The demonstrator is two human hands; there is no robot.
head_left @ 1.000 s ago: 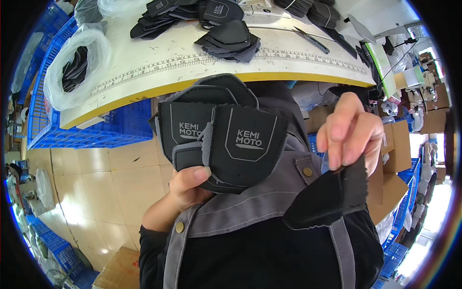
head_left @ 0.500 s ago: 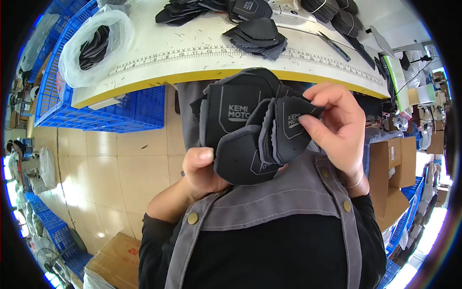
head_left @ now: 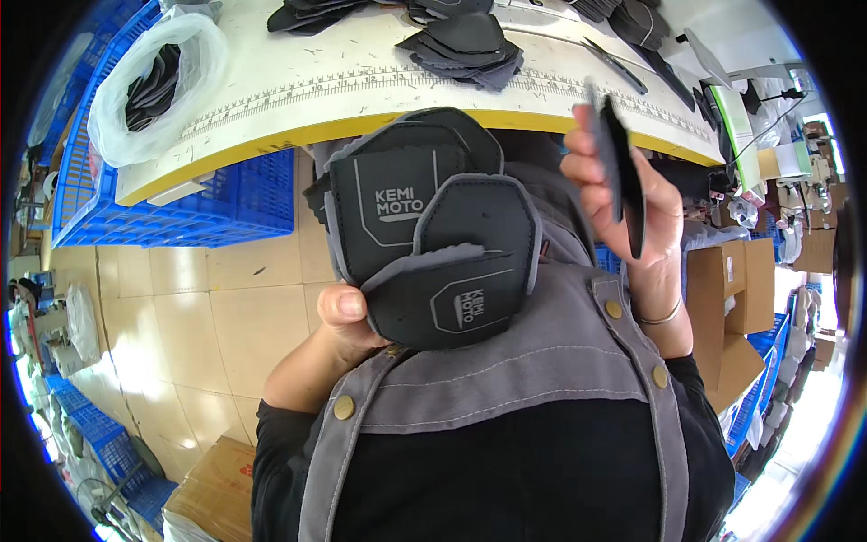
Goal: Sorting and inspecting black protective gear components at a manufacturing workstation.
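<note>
Pinched between thumb and fingers, the left hand (head_left: 348, 312) holds a fanned stack of black padded pieces (head_left: 424, 253) in front of the person's grey apron (head_left: 542, 361), several overlapping and grey-edged. Right hand (head_left: 623, 194) is closed on one or two thin black pieces (head_left: 619, 158) held edge-on and raised beside the stack, apart from it, just below the table's yellow edge (head_left: 361, 135). As a judgement, the sorting is partway: a handful is gathered in the left hand, the right hand's pieces are not yet joined to anything, and more remain. On the white table lie further heaps of black pieces (head_left: 465, 41), and a clear plastic bag (head_left: 153, 81) with dark pieces sits at its left end above blue crates (head_left: 181, 208).
</note>
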